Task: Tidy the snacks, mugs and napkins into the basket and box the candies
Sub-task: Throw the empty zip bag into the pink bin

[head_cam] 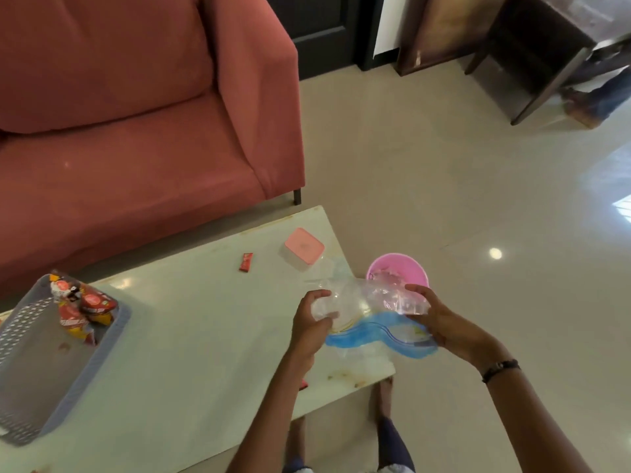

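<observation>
Left hand [312,320] and right hand [432,317] each grasping one end of crumpled clear plastic bag with blue zip edge [367,307], over white table's [191,322] right end. Grey perforated basket [32,367] at left, containing red snack packets [83,310].

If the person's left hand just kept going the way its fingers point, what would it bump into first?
The left hand points up and right across the table. It is already gripping the clear plastic bag, so that comes first. Beyond it probably the pink bowl, though depth is hard to judge.
</observation>
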